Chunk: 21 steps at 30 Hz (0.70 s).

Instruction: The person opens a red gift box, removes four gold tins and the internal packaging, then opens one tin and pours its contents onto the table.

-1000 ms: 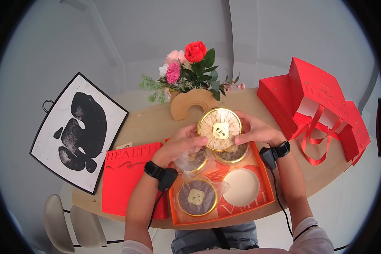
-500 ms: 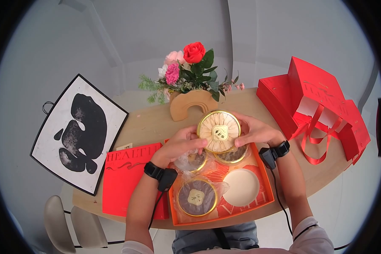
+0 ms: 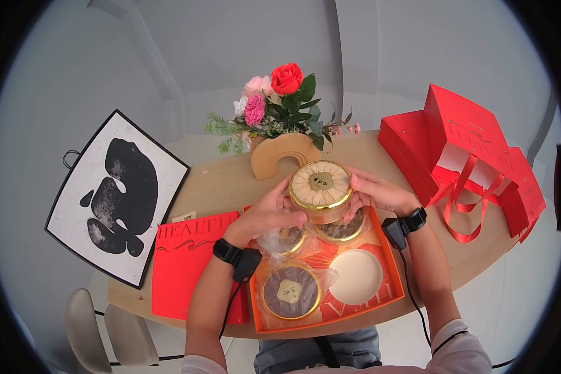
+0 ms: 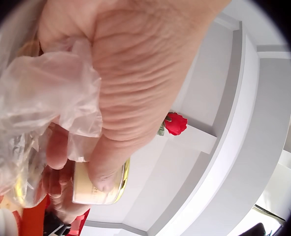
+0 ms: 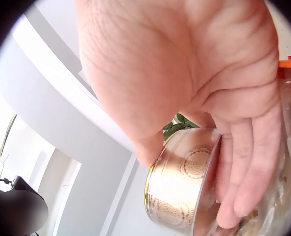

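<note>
A round gold-rimmed tin (image 3: 320, 187) with a pale pleated-looking top and a small label is held above an orange-red box (image 3: 396, 268). My left hand (image 3: 269, 215) grips its left side, thumb along the wall in the left wrist view. From the right, my right hand (image 3: 383, 194) holds it with thumb at the top rim and fingers under the base; its patterned gold wall (image 5: 184, 172) shows in the right wrist view. Clear plastic wrap (image 4: 52, 93) hangs beside my left palm. Wrapped tins (image 3: 291, 291) sit in the box, near a white round recess (image 3: 355, 277).
A red "HEALTH" box or lid (image 3: 187, 268) lies left of the open box. A framed black-and-white picture (image 3: 131, 199) stands at far left. Behind the tin is an arched wooden vase (image 3: 271, 156) with flowers (image 3: 287, 79). Red gift packaging (image 3: 474, 137) with ribbon (image 3: 470, 237) stands right.
Both hands have tilted the tin from facing the head camera to a flatter angle, so its side wall now shows. The right thumb has shifted up to the rim. The box contents have not moved.
</note>
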Tool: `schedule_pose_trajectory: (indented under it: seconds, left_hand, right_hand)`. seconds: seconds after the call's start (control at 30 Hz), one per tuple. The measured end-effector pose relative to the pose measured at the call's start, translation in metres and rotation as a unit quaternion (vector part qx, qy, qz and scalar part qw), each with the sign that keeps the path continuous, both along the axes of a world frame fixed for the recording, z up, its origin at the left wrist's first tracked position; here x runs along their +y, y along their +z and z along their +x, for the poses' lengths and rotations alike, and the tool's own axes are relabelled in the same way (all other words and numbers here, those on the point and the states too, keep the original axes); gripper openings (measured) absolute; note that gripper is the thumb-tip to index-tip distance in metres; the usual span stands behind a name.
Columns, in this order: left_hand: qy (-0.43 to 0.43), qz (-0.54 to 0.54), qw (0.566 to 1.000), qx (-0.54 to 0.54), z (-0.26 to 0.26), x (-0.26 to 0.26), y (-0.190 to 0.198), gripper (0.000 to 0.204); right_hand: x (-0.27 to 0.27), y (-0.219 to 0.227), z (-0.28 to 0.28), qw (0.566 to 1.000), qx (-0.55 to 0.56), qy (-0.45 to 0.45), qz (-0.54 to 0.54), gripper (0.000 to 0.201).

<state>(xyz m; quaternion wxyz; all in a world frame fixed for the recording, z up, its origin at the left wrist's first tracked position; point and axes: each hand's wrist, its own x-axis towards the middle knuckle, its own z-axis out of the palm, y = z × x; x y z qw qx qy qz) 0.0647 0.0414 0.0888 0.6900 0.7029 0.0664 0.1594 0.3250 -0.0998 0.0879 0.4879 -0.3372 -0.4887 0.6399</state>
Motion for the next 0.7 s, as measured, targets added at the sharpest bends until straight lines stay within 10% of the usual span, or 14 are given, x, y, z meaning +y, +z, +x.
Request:
schedule_pose_trajectory:
  seconds: [0.5, 0.7]
  left_hand:
    - [-0.04, -0.018, 0.997, 0.071, -0.009, 0.01, -0.006, 0.092]
    - [-0.048, -0.037, 0.996, 0.066, -0.01, 0.005, 0.003, 0.097]
  right_hand:
    - [-0.002, 0.0, 0.009, 0.989, -0.138, 0.013, 0.051, 0.054]
    - [-0.002, 0.004, 0.002, 0.985, -0.164, -0.001, 0.053, 0.079]
